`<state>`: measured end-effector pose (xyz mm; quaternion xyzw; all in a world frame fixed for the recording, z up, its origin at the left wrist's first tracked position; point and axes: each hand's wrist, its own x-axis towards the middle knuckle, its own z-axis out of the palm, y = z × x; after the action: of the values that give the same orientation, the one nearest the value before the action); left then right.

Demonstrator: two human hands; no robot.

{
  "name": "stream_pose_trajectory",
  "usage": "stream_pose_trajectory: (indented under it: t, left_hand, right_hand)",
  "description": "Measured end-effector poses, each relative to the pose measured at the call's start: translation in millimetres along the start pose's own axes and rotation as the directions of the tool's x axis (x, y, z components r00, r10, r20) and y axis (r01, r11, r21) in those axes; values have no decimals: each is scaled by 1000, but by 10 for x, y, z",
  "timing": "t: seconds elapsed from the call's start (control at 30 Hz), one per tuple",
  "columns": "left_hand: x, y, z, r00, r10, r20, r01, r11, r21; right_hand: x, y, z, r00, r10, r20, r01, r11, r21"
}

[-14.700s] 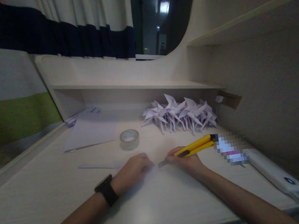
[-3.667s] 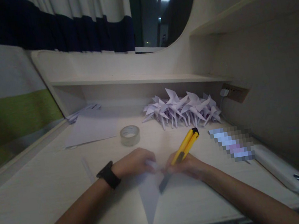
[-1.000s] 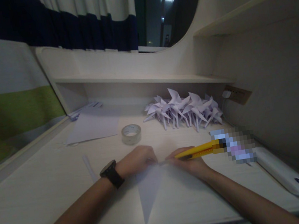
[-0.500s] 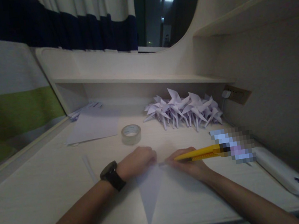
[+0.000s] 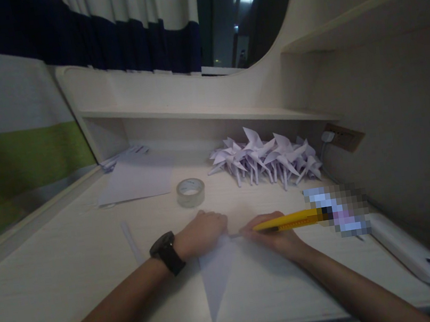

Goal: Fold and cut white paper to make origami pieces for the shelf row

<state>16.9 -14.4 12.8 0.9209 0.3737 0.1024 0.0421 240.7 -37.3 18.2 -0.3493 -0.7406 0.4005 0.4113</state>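
My left hand, with a black watch on its wrist, presses down on the top corner of a folded white paper triangle lying on the desk. My right hand grips a yellow utility knife, held nearly level with its blade tip pointing left, close to the paper's upper edge beside my left fingers. The paper's long point reaches toward the desk's front edge.
A roll of clear tape stands behind my hands. Several folded paper pinwheels are heaped under the shelf. Loose sheets lie at the back left, a thin paper strip on the left, a white power strip on the right.
Since a second ago both hands have stayed at the paper's top corner; the knife lies slightly flatter. Earlier the knife was tilted upward with its blade on the paper.
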Motion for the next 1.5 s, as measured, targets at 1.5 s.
stream_pose_trajectory:
  t: [1.5]
  left_hand:
    - [32,28,-34,995,-41,87,42,999,-8]
  right_hand:
    - [-18,4,-3,1000,-12,11,12,1000,14]
